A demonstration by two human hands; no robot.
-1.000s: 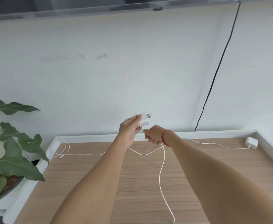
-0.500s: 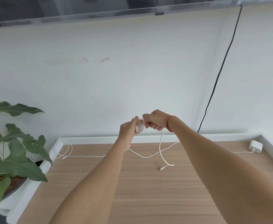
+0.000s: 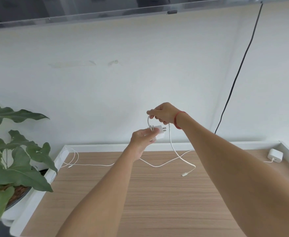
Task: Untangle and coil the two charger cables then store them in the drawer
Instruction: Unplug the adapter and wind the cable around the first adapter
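Note:
My left hand (image 3: 141,139) holds a white charger plug (image 3: 159,133) in the air above the wooden table (image 3: 157,194), with a few turns of its white cable (image 3: 171,142) wound around it. My right hand (image 3: 164,113), just above, pinches that cable in a loop. The cable's free end hangs down and its connector (image 3: 184,174) rests on the table. A second white charger (image 3: 275,155) lies at the far right corner. Its cable (image 3: 95,165) runs left across the table, passing under the hanging cable, and loops at the far left corner.
A leafy potted plant (image 3: 13,168) stands just off the table's left edge. A raised white rim (image 3: 208,145) borders the table at the back and sides. A black wire (image 3: 238,72) runs down the wall at the right. No drawer is in view.
My right hand rose above the plug, pulling a cable loop up and over it. The plug's prongs show again. The cable's free end slid right along the table.

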